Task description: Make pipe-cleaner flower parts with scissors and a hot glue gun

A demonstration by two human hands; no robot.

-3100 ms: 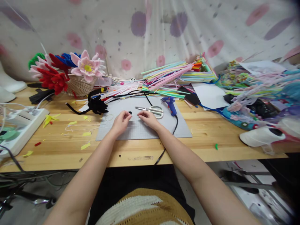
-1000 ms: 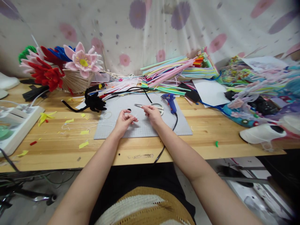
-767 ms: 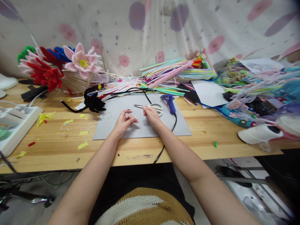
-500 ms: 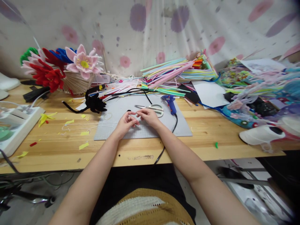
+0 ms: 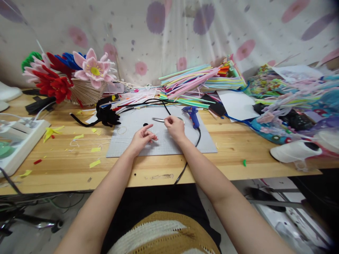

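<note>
My left hand (image 5: 143, 139) is over the grey cutting mat (image 5: 124, 150), index finger stretched out and the thumb and other fingers curled together. A thin white thread (image 5: 106, 143) runs from the left up to this hand. Farther right, my right hand (image 5: 175, 127) has its fingers pinched; whatever is between them is too small to make out. It covers part of the scissors (image 5: 158, 120), whose blades point left. Just beyond my left fingertips lies a small black piece (image 5: 145, 124). A blue glue gun (image 5: 192, 114) rests right of my right hand.
Black fuzzy stems form a bundle (image 5: 107, 115) left of the mat. Colourful pipe cleaners (image 5: 190, 83) are heaped behind. Fuzzy flowers (image 5: 94, 70) stand back left, a power strip (image 5: 23, 141) at left. A white thread cone (image 5: 295, 151) lies at right; yellow scraps (image 5: 94, 164) dot the wood.
My hands were together at the fingertips and are now apart. The right hand has moved right and slightly away, over the scissors' handles; the left has stayed nearly in place.
</note>
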